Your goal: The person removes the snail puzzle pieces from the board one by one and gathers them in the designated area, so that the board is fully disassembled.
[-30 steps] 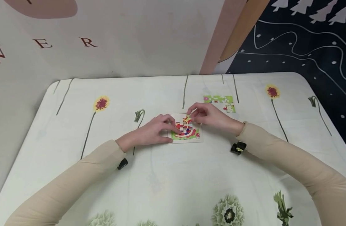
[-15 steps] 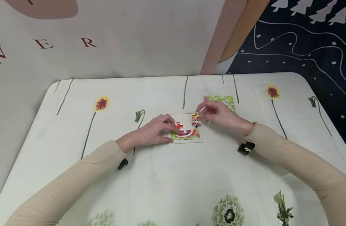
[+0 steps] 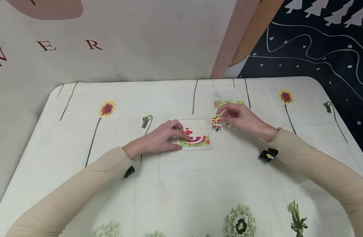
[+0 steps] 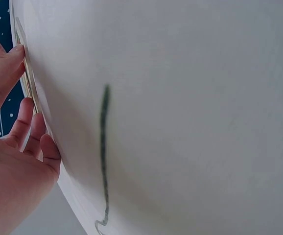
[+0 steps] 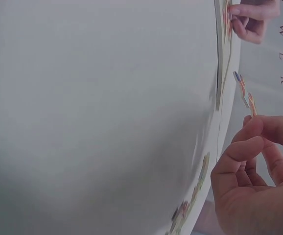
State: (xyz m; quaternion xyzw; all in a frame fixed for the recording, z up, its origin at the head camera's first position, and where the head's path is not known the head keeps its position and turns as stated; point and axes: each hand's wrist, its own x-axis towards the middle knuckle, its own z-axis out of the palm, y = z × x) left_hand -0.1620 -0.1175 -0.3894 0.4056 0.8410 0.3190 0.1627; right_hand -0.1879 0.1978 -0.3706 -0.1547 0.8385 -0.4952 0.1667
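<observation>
My left hand (image 3: 160, 135) rests at the left side of a flat puzzle board (image 3: 203, 123), a fingertip touching its pieces and the thumb by the front edge. Along the board's lower part lie joined puzzle pieces (image 3: 199, 141) in green and red; above them the pale backing shows. My right hand (image 3: 240, 119) pinches a small group of joined red and yellow puzzle pieces (image 3: 216, 123) just right of the board. In the right wrist view these held pieces (image 5: 244, 93) stand tilted, clear of the table, between thumb and fingertips. The left wrist view shows my left fingers (image 4: 21, 122) against the board edge.
Green puzzle pieces (image 3: 232, 102) lie behind my right hand, partly covered by it. The table wears a white flower-print cloth (image 3: 169, 184). A pale wall (image 3: 154, 42) rises behind its far edge, and a dark patterned cloth (image 3: 318, 49) hangs at the right.
My right hand has lifted the joined red and yellow pieces off the board and carried them right, baring the backing's upper part. My left hand has stayed in place.
</observation>
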